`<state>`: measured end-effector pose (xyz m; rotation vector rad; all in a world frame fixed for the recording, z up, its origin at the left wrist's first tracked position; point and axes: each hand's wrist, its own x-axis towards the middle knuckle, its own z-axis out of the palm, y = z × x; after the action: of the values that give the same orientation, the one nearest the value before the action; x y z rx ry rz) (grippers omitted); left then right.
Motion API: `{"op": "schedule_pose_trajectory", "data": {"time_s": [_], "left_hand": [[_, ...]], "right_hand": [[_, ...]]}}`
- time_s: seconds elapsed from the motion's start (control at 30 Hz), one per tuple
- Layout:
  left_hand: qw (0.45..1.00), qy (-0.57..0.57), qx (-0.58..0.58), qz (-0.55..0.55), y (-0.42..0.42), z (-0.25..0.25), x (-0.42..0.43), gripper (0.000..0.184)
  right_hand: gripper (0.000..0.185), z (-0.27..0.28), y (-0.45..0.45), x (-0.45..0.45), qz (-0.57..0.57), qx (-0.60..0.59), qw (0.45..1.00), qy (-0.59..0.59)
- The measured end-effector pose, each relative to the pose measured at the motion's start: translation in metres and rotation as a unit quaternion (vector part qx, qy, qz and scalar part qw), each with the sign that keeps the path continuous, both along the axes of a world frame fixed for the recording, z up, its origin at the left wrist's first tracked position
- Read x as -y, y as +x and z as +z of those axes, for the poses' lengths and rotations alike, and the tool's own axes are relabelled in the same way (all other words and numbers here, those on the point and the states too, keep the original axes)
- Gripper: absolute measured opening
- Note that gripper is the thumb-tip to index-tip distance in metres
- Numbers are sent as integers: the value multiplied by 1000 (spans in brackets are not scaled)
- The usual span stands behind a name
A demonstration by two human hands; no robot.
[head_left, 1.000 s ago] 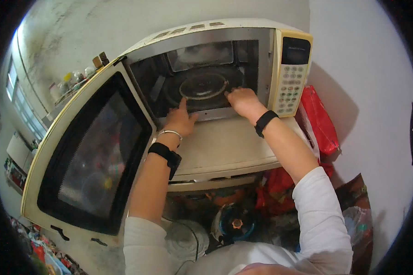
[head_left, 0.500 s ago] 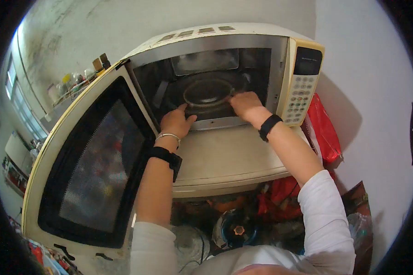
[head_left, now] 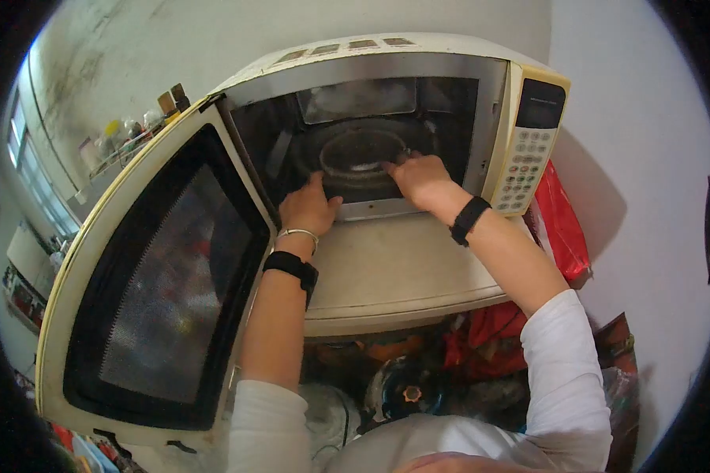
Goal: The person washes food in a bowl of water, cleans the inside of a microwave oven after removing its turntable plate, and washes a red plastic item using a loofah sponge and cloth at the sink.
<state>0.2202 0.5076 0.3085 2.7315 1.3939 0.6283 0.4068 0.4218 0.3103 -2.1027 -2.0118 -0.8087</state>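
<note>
A cream microwave oven (head_left: 493, 94) stands with its door (head_left: 55, 315) swung wide to the left. Inside its dark cavity lies a round glass turntable (head_left: 363, 143). At the front left of that plate is my left hand (head_left: 308, 206), index finger stretched to the rim and thumb spread away. My right hand (head_left: 424, 180) reaches in at the front right, its fingers curled and closed on the turntable's rim. The right fingertips are partly hidden in the dark interior. Black bands circle both wrists, and a silver bangle (head_left: 301, 232) is on the left one.
A cream surface (head_left: 402, 268) extends in front of the oven. Beneath it are a dark round object with an orange knob (head_left: 412, 394) and red cloth or bags (head_left: 489, 327). A red bag (head_left: 562, 225) hangs beside the control panel, close to the right wall.
The view has shifted slightly. My right hand has moved a little inward over the turntable's edge, and my left fingertip stays at the rim.
</note>
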Motion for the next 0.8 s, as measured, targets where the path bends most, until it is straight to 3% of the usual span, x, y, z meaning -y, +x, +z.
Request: {"op": "schedule_pose_trajectory", "data": {"time_s": [0.47,0.67,0.8], "left_hand": [[999,-33,7,6,1,-6,-12,55],[999,-24,30,12,-1,-10,-14,55],[1000,-15,21,8,0,-14,-19,53]], "right_hand": [[19,0,-36,-22,17,-26,998,-60],[27,3,-39,-24,38,-4,997,-64],[40,6,-14,-17,23,-90,991,-99]]}}
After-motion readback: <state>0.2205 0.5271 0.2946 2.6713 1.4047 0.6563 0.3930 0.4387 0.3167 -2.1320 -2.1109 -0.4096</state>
